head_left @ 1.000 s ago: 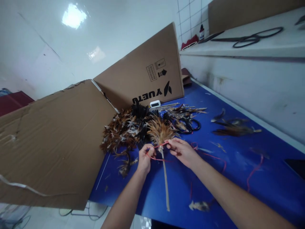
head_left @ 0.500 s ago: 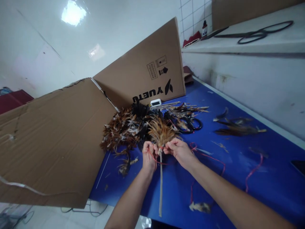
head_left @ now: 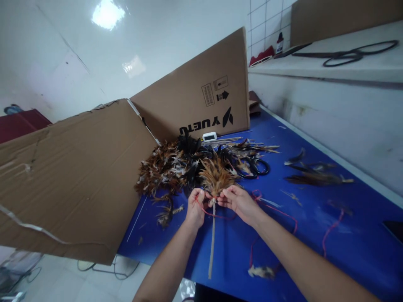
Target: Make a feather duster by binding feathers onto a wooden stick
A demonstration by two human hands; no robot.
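A bunch of golden-brown feathers (head_left: 216,174) sits at the far end of a thin pale stick (head_left: 212,243), which points toward me over the blue table. Red string (head_left: 217,216) passes around the base of the feathers and hangs in a loop below. On the left of the stick, my left hand (head_left: 197,207) is closed with the string pinched in its fingers. My right hand (head_left: 237,202) pinches the string close to the binding on the right side. The fingertips nearest the stick are small and partly hidden.
Brown and black feathers (head_left: 160,167) are heaped behind my hands. Black-handled scissors (head_left: 260,167) lie right of the heap. A cardboard sheet (head_left: 195,92) stands behind. Loose feathers (head_left: 317,178) and a string-tied tuft (head_left: 262,272) lie on the blue table (head_left: 302,235). Large scissors (head_left: 352,54) rest on a ledge.
The view has shifted slightly, so the scene sits a little further right. Both hands stay at the feather base, and the stick's near end has swung slightly left.
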